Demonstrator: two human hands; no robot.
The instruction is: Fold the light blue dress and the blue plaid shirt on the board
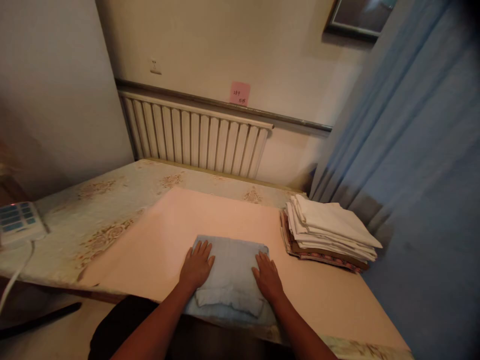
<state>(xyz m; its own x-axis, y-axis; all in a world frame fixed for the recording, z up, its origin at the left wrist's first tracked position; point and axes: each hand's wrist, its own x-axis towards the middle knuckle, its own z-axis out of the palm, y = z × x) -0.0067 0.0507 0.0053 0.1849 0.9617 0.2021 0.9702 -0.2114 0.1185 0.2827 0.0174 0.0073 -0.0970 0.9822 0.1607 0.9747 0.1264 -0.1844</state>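
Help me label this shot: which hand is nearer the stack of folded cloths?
Right. The right hand rests at the right edge of the blue cloth, with the stack off to its right; the left hand, at the left edge, is farther.

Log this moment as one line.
left hand: flat, left edge of blue cloth | right hand: flat, right edge | blue cloth: folded, on pink sheet | stack: right of cloth
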